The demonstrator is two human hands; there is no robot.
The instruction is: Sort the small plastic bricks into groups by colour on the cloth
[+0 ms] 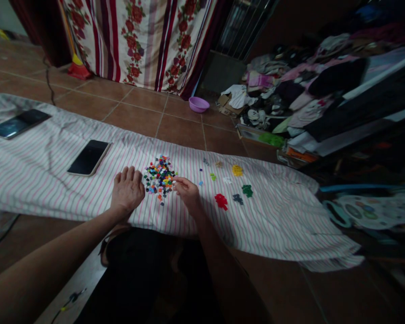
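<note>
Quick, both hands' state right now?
Left hand: open, palm down on the striped cloth beside the mixed pile.
Right hand: curled at the pile's edge; whether shut on anything, cannot tell.

The pile (161,173) is multicoloured, the cloth (273,220) white with pink and grey stripes.

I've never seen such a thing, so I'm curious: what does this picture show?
No robot here, only a person's left hand and right hand, bare, seen from a camera worn on the head, looking forward and down. The left lies palm-down on a striped cloth. The right is at the edge of a mixed heap of small coloured pieces; I can't tell if it pinches one. To its right lie a red pile, a yellow pile and a green pile; past the left hand, a smartphone.
</note>
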